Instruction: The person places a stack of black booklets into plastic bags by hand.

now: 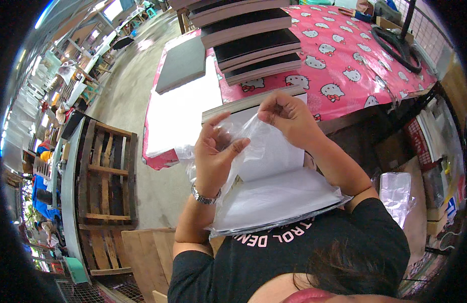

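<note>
I look through the head camera, and the clear plastic film (253, 146) is between the two hands, above the open book (276, 194). This book lies with its far side at the near edge of the surface (354, 60), and its near cover reaches the person's black shirt (339, 250). The right hand (290, 120) has its fingers narrow, pinching a gathered piece of film. The left hand (214, 149) has curved fingers, with the thumb apart from the index; film lies between them, but how firmly it is gripped I cannot tell.

In my judgement the work is about midway: film already lies along the near cover, while the part near the hands is loose and wrinkled, so it is not yet smooth or fixed.

Farther, the surface wears a pink cloth with white cat faces. On it I see a stack of black books (258, 45), a dark grey book (183, 65) and a white sheet (185, 111). To the right there is a shiny plastic packet (395, 194). To the left a wooden pallet (107, 174) stands by the concrete floor (160, 197).
</note>
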Demonstrator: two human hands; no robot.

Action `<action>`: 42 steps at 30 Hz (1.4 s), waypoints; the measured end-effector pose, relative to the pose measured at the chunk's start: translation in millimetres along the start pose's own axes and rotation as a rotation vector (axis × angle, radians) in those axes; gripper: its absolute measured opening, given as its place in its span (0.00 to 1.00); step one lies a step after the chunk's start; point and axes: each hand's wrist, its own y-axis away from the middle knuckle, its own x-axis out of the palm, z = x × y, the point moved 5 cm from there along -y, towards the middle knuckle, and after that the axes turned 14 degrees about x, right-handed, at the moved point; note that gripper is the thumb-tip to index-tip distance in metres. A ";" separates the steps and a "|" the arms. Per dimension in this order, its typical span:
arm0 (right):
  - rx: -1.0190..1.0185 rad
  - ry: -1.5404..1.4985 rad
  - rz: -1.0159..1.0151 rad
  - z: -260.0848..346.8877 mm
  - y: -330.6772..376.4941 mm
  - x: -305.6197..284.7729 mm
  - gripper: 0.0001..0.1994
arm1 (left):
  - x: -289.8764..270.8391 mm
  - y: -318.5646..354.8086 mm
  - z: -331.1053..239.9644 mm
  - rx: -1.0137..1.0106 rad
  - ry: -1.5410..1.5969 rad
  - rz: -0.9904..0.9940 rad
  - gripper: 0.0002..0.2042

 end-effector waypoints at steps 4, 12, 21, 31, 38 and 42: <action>0.290 -0.329 0.380 -16.3 19.9 26.1 0.05 | -3.4 12.6 18.9 -0.082 0.144 0.185 0.07; 0.083 -0.338 0.879 -10.3 50.0 -14.2 0.11 | -43.0 62.3 60.6 -0.370 0.189 0.289 0.18; 0.308 -0.624 0.420 -26.8 33.9 -58.4 0.08 | -34.9 76.0 52.5 -0.652 -0.052 0.802 0.17; 0.146 -0.385 0.221 -30.9 30.9 -81.0 0.10 | -46.5 80.5 80.5 -0.585 0.164 0.733 0.12; 0.484 -0.216 0.454 -65.3 37.3 -73.1 0.11 | -78.6 25.6 43.3 0.083 0.881 0.191 0.17; 0.087 0.041 0.560 -43.6 32.2 -76.2 0.10 | -70.0 65.8 88.3 -0.284 0.846 0.099 0.20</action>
